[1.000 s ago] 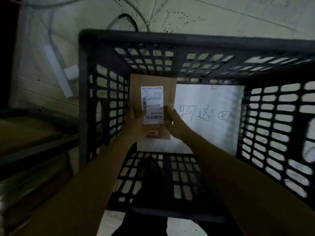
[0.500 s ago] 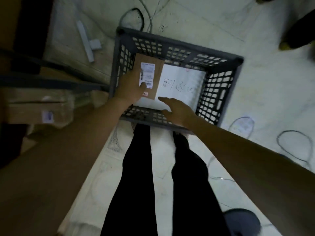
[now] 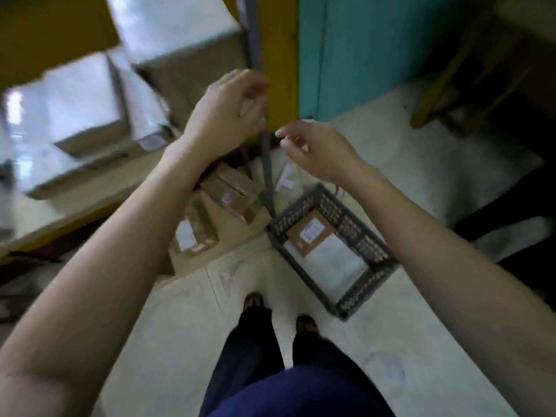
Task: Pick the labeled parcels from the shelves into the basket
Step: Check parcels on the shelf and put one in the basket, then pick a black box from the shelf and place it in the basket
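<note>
Both hands are raised in front of the shelving and neither holds anything. The left hand [image 3: 224,115] is loosely curled with its fingers half closed, at about 11 o'clock from the middle of the view and just in front of the grey shelf upright [image 3: 266,164]. The right hand [image 3: 313,152], at about 1 o'clock, is also loosely curled, thumb and forefinger close together.

The basket [image 3: 365,291] sits on the floor at about 4 o'clock from the hands, just right of the person's feet. A brown labeled parcel [image 3: 313,233] already lies in its far-left corner, on top of a white sheet [image 3: 334,261].

More parcels wait on the shelves: brown cartons [image 3: 231,191] on the low shelf at 6 o'clock under the left hand, and larger pale boxes [image 3: 75,94] on the upper shelf at 9 o'clock, blurred by head motion.

The step in hand looks like the reach for the next parcel. To do it well:

1. Settle the gaze so the labels can be read.
2. Choose a carton whose label faces up.
3. Grip it by two opposite edges.
4. Lift it clear of its neighbours and the upright, then turn toward the basket.
</note>
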`<state>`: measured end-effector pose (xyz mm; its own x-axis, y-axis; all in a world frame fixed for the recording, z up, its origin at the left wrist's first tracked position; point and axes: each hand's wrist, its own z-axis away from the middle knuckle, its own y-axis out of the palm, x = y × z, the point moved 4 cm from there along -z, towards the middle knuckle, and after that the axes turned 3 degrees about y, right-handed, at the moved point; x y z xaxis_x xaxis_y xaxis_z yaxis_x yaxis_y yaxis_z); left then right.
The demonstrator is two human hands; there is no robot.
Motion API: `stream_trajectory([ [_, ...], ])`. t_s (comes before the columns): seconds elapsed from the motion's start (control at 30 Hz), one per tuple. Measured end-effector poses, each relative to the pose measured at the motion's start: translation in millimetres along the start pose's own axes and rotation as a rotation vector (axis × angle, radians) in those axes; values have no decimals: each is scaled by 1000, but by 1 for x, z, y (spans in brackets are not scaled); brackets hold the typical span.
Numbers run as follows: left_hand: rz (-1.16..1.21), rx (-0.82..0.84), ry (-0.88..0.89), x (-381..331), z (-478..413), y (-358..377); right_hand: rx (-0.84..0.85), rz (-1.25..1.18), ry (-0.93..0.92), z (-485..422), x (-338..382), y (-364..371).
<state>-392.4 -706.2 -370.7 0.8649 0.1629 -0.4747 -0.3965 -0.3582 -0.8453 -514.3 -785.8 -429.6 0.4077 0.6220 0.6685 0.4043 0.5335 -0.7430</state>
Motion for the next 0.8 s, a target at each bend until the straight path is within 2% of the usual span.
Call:
stream_trajectory([
  [0.17, -365, -311, 63, -31, 37, -182, -133, 145, -463, -19, 186, -50],
  [0.23, -467, -425, 37, -31, 63, -254, -195, 169, -623, -16, 259, -57],
  [0.33, -621, -569, 67, -33, 109, -356, -271, 136, -829, -10, 363, -55],
  [0.4, -703, -615, 25, -33, 141, -413, -350, 104, -936, -5, 426, -52],
  [0.47, -744, -682, -26, -24, 185, -468, -418, 40, -986, 1, 484, -42],
  [0.6, -729, -780, -19, 7, 257, -530, -458, -138, -1029, 7, 564, -26],
  [0.7, -668, -796, -41, 32, 263, -553, -435, -207, -1015, -12, 600, -27],
  [0.8, -609, -784, -87, 73, 258, -585, -373, -144, -932, -43, 640, -15],
])
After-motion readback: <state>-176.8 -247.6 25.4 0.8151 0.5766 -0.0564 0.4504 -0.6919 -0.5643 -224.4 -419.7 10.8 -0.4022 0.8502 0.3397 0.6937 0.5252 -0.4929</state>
